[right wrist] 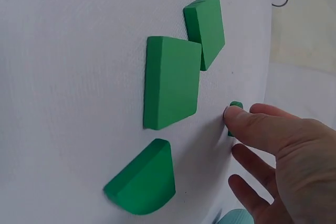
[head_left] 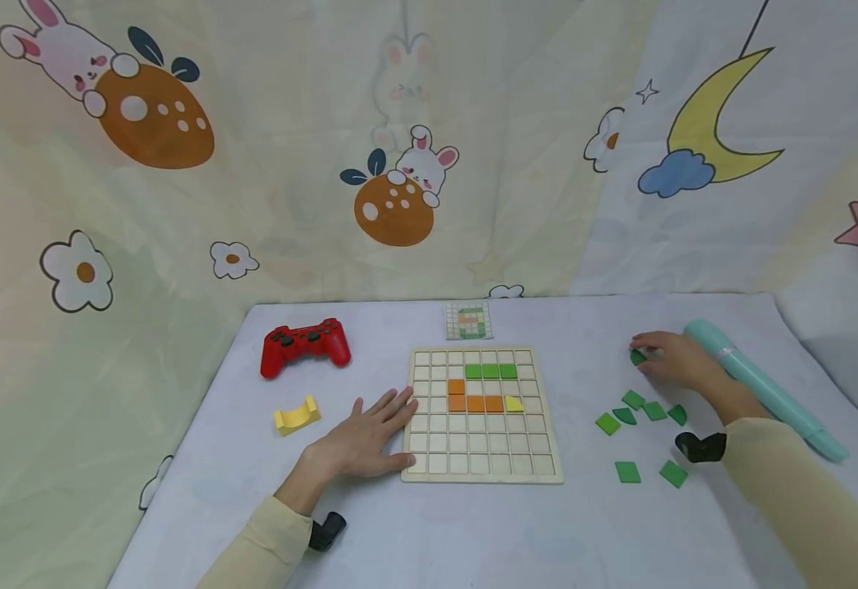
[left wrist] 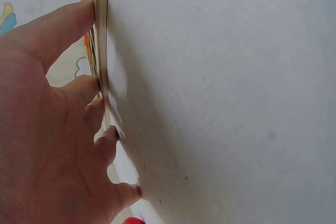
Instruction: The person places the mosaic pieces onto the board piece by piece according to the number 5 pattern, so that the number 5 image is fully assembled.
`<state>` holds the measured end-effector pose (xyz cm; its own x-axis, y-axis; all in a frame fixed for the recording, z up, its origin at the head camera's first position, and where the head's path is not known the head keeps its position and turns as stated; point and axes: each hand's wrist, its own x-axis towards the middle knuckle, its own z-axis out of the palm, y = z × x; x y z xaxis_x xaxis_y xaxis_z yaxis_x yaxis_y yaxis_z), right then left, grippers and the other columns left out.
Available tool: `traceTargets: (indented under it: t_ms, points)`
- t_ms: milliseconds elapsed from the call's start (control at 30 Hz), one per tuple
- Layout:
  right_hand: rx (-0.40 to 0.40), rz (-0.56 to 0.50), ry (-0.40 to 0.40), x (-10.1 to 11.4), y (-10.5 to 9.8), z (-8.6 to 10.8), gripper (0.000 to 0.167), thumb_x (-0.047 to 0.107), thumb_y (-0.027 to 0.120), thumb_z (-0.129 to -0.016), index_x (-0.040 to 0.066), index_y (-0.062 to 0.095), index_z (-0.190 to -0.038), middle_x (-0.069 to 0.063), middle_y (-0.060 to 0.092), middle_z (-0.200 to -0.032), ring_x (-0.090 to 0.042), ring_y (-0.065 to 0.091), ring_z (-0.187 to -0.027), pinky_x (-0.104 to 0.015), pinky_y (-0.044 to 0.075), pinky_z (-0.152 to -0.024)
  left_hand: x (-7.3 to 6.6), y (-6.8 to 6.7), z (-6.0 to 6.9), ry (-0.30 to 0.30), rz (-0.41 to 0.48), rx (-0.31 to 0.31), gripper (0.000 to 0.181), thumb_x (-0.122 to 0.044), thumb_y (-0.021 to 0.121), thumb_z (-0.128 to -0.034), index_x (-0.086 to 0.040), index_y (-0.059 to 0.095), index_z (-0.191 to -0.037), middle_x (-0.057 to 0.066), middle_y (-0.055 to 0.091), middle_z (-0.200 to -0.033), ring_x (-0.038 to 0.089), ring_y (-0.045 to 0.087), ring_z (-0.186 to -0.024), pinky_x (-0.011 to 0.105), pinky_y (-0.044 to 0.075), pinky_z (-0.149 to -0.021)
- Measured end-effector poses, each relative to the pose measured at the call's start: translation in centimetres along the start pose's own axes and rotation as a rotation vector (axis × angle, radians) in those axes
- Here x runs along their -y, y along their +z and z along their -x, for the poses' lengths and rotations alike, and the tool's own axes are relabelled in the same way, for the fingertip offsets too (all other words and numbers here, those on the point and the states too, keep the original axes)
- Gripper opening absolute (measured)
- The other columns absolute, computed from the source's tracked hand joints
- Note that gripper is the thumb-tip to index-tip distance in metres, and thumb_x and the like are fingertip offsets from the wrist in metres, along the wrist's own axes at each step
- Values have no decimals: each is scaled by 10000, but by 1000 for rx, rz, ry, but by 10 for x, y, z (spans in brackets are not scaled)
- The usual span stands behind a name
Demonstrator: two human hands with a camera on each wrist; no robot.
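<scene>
Green, the small piece (head_left: 638,357) well right of the grid board (head_left: 487,442) is pinched between the right hand's (head_left: 673,361) thumb and finger, picking up apparently the step in hand. The left hand (head_left: 362,442), fingers spread, touches the grid board's left edge; next probably calls for a clean lift.

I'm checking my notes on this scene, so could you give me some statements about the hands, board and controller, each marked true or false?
1. The left hand touches the left edge of the grid board. True.
2. The right hand holds nothing. False: it pinches a green piece.
3. Four orange tiles lie on the grid board. True.
4. The red controller lies to the right of the grid board. False: it lies to the left.
5. Three green tiles form a row on the grid board. True.
</scene>
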<state>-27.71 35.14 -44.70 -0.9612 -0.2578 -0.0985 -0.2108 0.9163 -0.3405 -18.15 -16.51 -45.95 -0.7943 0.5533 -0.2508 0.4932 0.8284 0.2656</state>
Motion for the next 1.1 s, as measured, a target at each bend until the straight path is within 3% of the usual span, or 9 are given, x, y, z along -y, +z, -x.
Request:
traceTargets:
  t_ms: [267, 667, 867, 1100]
  points:
    - [4, 17, 12, 1, 2, -2, 331, 117, 652, -889, -18, 639, -1190, -311, 570, -1279, -511, 484, -1201, -626, 406, -979, 0, 0, -1, -5, -2, 4, 801, -570, 517, -920, -206, 199, -1559, -28, 88, -1650, 260, 124, -1519, 666, 162, -1142]
    - [-39, 34, 3, 12, 8, -9, 314, 137, 671, -882, -36, 662, -1144, -277, 636, -1159, -469, 561, -1090, -584, 452, -929, -1, -1, 0, -18, -1, 8, 798, -562, 529, -915, -206, 213, -1556, -30, 95, -1650, 260, 128, -1518, 658, 169, -1145]
    - [-65, 36, -88, 47, 11, -23, 275, 124, 685, -876, -17, 697, -1111, -228, 671, -1112, -420, 601, -1047, -548, 474, -911, 0, 0, 1, -18, -9, 9, 810, -566, 533, -910, -204, 207, -1558, -22, 92, -1651, 262, 126, -1517, 660, 165, -1145]
    - [-92, 49, -183, 110, 24, -44, 230, 84, 689, -874, 3, 722, -1086, -160, 696, -1069, -344, 633, -1012, -494, 499, -898, 0, 0, 0, -13, -16, 9, 808, -580, 512, -916, -213, 190, -1561, -27, 78, -1652, 255, 114, -1520, 660, 158, -1146]
